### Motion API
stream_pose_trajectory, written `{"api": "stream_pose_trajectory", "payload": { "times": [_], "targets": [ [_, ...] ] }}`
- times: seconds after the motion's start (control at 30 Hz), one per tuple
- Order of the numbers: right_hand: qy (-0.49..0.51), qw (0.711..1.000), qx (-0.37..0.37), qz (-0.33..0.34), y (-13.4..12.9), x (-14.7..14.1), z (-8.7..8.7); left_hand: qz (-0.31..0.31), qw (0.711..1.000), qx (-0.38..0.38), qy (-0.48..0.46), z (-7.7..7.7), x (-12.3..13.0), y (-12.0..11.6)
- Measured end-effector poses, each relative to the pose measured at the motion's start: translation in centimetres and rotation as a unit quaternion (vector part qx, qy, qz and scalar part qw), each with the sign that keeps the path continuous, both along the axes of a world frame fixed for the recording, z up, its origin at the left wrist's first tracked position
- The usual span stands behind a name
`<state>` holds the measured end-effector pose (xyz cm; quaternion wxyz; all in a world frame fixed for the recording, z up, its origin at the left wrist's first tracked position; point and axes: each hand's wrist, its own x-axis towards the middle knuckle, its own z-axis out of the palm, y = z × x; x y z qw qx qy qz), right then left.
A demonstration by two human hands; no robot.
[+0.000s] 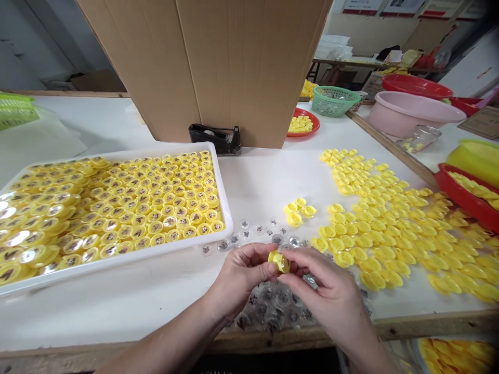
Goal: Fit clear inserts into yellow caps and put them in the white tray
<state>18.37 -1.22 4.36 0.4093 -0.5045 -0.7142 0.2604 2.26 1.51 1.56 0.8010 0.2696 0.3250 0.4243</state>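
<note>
A small round yellow plastic piece [281, 262] with a shiny clear face is held up between both hands, above the front of the table. My left hand [244, 272] pinches it between thumb and fingers from the left. From the right, the fingertips of my right hand [323, 285] press against its edge. Beneath and around the hands lie many clear domed discs [268, 309] with small dark prints. Many empty yellow cups [370, 234] spread over the table to the right, with several more yellow cups [298, 210] in a little group just beyond my hands.
A white tray [229, 221] full of yellow pieces with printed faces stands at left. Behind it are a black tape dispenser [216, 139] and a tall cardboard box [218, 67]. A green basket [335, 101], pink basin [409, 111] and red basin [463, 202] stand at right.
</note>
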Motion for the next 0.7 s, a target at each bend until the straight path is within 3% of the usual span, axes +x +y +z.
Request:
{"api": "stream_pose_trajectory", "payload": {
  "times": [0.3, 0.5, 0.6, 0.7],
  "targets": [
    [-0.106, 0.988, 0.107, -0.039, -0.2, -1.1, 0.1, 0.007, 1.000, -0.001, 0.019, 0.9, -0.1, -0.1],
    [-0.157, 0.973, 0.153, -0.071, -0.4, -2.1, -0.5, -0.040, 0.999, 0.036, -0.004, 1.1, -0.7, 0.3],
    [-0.131, 0.981, 0.138, -0.044, -0.3, -1.5, -1.5, -0.016, 0.999, 0.043, -0.020, 0.5, -0.6, 0.0],
    [-0.030, 0.996, 0.074, -0.034, 0.4, -0.6, -3.1, 0.013, 0.999, 0.040, 0.021, -0.5, -0.5, -0.1]
  ]
}}
